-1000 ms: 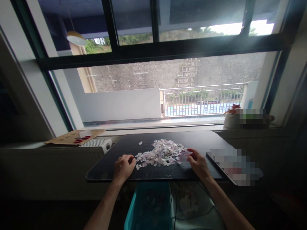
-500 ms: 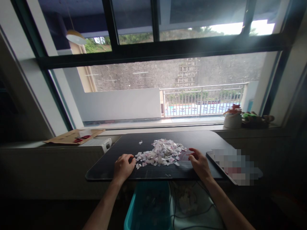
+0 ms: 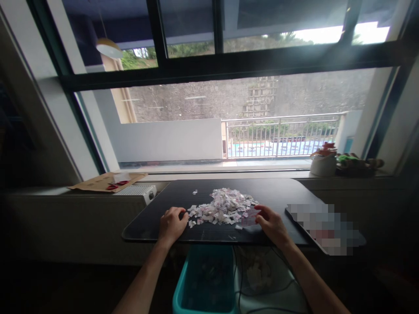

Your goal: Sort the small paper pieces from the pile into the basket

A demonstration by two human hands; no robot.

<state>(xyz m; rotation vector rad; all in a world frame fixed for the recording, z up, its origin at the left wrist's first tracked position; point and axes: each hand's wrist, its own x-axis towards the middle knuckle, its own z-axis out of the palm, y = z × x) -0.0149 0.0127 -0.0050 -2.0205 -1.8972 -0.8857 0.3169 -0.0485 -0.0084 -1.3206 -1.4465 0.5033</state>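
Observation:
A heap of small white paper scraps (image 3: 229,205) lies on the dark table. My left hand (image 3: 172,223) rests at the heap's left edge with its fingers curled in toward the thumb. Whatever those fingers hold, if anything, is hidden. On the other side, my right hand (image 3: 271,223) is closed, thumb and fingers pinching the edge of a thin see-through sheet with red print (image 3: 250,216). That sheet reaches left from the fingertips to the heap's lower right side. One loose scrap (image 3: 238,227) sits just in front of it.
Below the table (image 3: 147,233) stands a teal bin (image 3: 178,292) beside a pale container with cables. A blurred flat item (image 3: 327,231) covers the table's right edge. Red-handled scissors (image 3: 118,185) lie on brown paper (image 3: 94,182) at left. A white pot (image 3: 323,165) stands on the sill.
The camera view has shifted slightly. My right hand has moved a little left with the see-through sheet, and a scrap now lies in front of it. My left hand has hardly moved.

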